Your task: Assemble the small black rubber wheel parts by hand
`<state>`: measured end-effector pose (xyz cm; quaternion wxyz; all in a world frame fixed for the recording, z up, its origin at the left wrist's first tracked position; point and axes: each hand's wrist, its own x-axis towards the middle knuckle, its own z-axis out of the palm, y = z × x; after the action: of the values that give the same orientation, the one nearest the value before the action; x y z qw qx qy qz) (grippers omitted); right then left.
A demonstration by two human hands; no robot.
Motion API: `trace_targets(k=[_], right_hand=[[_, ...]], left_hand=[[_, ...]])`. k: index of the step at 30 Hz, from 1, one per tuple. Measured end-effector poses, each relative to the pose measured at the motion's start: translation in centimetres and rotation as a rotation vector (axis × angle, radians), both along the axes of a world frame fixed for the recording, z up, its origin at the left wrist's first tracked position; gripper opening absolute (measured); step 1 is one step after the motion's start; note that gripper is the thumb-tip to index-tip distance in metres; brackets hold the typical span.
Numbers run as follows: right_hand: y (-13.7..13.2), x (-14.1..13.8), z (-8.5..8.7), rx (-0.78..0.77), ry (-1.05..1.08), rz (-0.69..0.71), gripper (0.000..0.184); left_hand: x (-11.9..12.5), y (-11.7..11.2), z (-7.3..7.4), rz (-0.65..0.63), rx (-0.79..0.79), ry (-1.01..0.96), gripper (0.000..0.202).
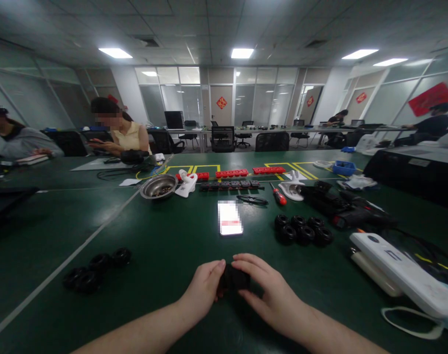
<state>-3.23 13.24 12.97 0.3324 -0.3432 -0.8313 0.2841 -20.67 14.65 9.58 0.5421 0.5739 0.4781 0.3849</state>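
My left hand point(205, 282) pinches a small black part point(237, 278) between thumb and fingers, low in the middle of the view. From the other side, the curved fingers of my right hand point(266, 282) close round the same part. Its dark colour and my fingers hide its exact shape. Several black toy wheels point(101, 263) lie to the left. More black wheels point(305, 235) stand in two rows to the right. Straight ahead of my hands a lit phone point(229, 218) lies flat on the green table point(164, 246).
Farther back are a metal bowl point(159, 187), red plates point(231, 173), a row of black parts point(231, 185), glasses point(252, 199) and a red screwdriver point(279, 195). A white device point(404, 270) and dark equipment point(345, 206) lie at right. Other people point(124, 128) sit around the room.
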Motion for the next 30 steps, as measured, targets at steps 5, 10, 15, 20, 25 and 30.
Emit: trace_targets(k=[5, 10, 15, 20, 25, 30], right_hand=[[0.4, 0.1, -0.2, -0.053, 0.000, -0.100, 0.050], [0.6, 0.5, 0.1, -0.070, 0.137, -0.089, 0.030], [0.7, 0.3, -0.5, -0.087, 0.250, -0.101, 0.021], [0.6, -0.3, -1.3, -0.245, 0.330, -0.108, 0.062], [0.7, 0.1, -0.7, -0.357, 0.120, -0.137, 0.046], [0.4, 0.4, 0.4, -0.149, 0.042, 0.000, 0.042]], left_hand=[[-0.1, 0.2, -0.4, -0.021, -0.017, -0.111, 0.039], [-0.2, -0.3, -0.1, -0.127, 0.037, -0.224, 0.052], [-0.2, -0.2, 0.1, -0.103, 0.034, -0.103, 0.037], [-0.2, 0.2, -0.2, -0.078, -0.016, -0.100, 0.045], [-0.3, -0.1, 0.5, -0.083, 0.005, -0.099, 0.047], [-0.3, -0.3, 0.7, -0.091, 0.064, -0.007, 0.049]])
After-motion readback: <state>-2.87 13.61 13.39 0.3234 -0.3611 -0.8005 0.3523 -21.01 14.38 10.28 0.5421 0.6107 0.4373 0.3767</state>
